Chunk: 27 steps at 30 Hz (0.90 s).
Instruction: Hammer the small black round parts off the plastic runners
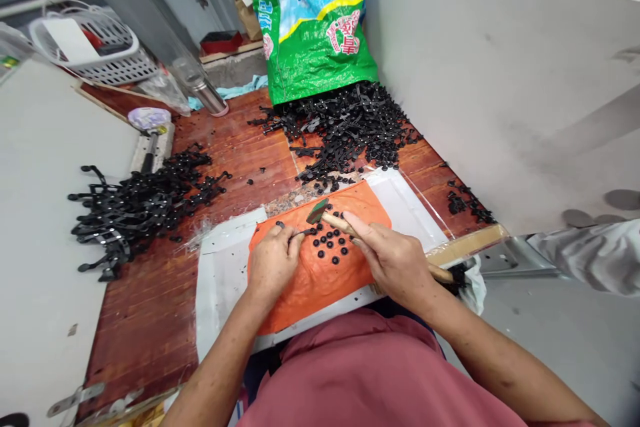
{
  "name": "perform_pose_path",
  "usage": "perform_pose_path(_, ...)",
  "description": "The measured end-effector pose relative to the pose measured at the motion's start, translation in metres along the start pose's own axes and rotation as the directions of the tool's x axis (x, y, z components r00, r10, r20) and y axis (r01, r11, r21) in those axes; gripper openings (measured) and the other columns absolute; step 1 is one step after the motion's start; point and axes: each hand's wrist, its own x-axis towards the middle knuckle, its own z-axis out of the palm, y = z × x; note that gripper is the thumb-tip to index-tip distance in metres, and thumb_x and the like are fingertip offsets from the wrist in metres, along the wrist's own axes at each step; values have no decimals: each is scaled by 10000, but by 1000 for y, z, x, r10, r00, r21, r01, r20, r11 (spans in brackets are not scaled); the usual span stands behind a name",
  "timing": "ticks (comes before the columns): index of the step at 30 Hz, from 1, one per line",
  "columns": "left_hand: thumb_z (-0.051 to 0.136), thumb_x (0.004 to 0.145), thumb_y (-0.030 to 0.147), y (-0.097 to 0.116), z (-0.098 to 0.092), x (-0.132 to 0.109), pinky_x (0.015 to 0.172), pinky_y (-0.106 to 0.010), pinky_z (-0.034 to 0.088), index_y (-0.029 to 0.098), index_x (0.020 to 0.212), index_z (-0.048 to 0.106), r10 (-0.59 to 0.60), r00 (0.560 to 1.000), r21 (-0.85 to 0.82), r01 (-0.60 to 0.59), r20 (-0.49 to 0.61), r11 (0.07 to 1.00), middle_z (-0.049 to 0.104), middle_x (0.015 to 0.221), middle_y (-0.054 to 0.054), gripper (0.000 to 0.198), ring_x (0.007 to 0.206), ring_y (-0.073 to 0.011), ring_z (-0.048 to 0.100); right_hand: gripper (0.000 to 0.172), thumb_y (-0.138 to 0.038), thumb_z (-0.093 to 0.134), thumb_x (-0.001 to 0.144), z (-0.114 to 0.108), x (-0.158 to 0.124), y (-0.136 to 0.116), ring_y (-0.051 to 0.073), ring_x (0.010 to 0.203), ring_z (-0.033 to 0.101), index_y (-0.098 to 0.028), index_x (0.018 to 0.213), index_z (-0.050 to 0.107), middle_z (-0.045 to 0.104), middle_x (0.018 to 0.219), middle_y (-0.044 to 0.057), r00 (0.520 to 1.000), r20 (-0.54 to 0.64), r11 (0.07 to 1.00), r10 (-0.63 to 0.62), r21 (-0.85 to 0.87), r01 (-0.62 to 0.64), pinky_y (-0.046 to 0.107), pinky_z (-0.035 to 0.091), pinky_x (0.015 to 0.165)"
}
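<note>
An orange sheet (pixel 300 293) lies over a white board at the table's near edge. Several small round black parts (pixel 335 259) are scattered on it. My left hand (pixel 273 257) pinches a thin black strip part (pixel 303 232), its round end among those pieces. In my right hand (pixel 393 253) is a hammer (pixel 317 211) with a green head and wooden handle, fingers wrapped round the handle. The hammer head is just above the far end of the strip, close to the round parts; whether it touches anything cannot be made out.
Black parts (pixel 350 127) spill from a green and blue sack (pixel 320 47) at the back. On the left lies a pile of black strips (pixel 145 207). A metal flask (pixel 207 93) and white basket (pixel 95 43) stand farther back. A pale panel (pixel 500 80) borders the right.
</note>
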Motion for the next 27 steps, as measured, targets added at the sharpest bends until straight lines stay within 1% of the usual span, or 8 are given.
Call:
perform_pose_path(3, 473, 985, 321, -2, 2, 0, 750, -291, 441, 200, 899, 699, 5, 1000, -17, -5, -7, 1000, 664, 868, -54, 271, 823, -202, 620, 486, -286, 425, 1060, 5, 3, -2, 183, 738, 669, -292, 1546, 445, 718, 901, 42, 996, 90, 993, 9, -116, 1, 265, 440, 622)
perform_pose_path(7, 467, 978, 337, -3, 5, -1, 741, -296, 434, 198, 892, 703, 2, 1000, -44, -2, -7, 999, 660, 869, -60, 288, 828, -208, 617, 500, -278, 378, 1070, 3, 4, -6, 181, 802, 678, -285, 1569, 400, 728, 944, 55, 996, 83, 994, 30, -110, -20, 256, 441, 650)
perform_pose_path(11, 469, 960, 362, -5, 4, 0, 710, -298, 412, 204, 865, 704, -20, 1000, -85, 19, -15, 996, 647, 845, -59, 299, 799, -210, 598, 493, -264, 422, 1047, 2, 9, -6, 195, 714, 678, -298, 1539, 444, 736, 916, 54, 986, 161, 985, 46, -169, -19, 274, 422, 587)
perform_pose_path(14, 518, 920, 407, -8, 0, 2, 686, -281, 402, 205, 794, 697, -48, 999, -307, 43, -11, 951, 627, 775, -34, 297, 753, -189, 572, 467, -287, 421, 1052, -2, 14, -4, 214, 832, 702, -292, 1517, 461, 749, 1031, 66, 997, 77, 999, 33, 16, -34, 295, 476, 685)
perform_pose_path(17, 633, 833, 492, -10, -6, 3, 593, -235, 380, 186, 760, 677, -160, 986, -698, 147, 47, 701, 570, 659, 15, 318, 613, -129, 496, 370, -291, 464, 1032, -7, 19, -7, 197, 843, 681, -248, 1386, 562, 738, 1012, 49, 995, -41, 938, 91, 338, -72, 295, 482, 738)
perform_pose_path(21, 826, 654, 556, -3, -9, -2, 452, -192, 317, 161, 770, 673, -260, 949, -933, 245, 176, 262, 511, 584, 64, 439, 470, -64, 394, 79, -237, 570, 951, -4, 20, -24, 137, 661, 546, -213, 963, 645, 603, 757, -31, 994, 69, 777, 86, 620, -110, 252, 409, 625)
perform_pose_path(25, 889, 574, 572, 10, -8, -12, 413, -194, 366, 150, 781, 682, -246, 938, -962, 268, 246, 60, 537, 557, 52, 514, 446, -79, 471, 41, -238, 665, 891, 9, 15, -42, 123, 694, 517, -205, 900, 643, 554, 759, -48, 991, 132, 687, -4, 720, -93, 232, 388, 647)
perform_pose_path(27, 889, 572, 563, 17, -7, -18, 422, -195, 390, 143, 791, 688, -242, 936, -964, 266, 255, 14, 574, 584, 34, 514, 467, -89, 510, 144, -258, 736, 844, 16, 13, -49, 126, 723, 540, -210, 958, 662, 585, 797, -49, 987, 153, 646, -50, 759, -85, 228, 399, 672)
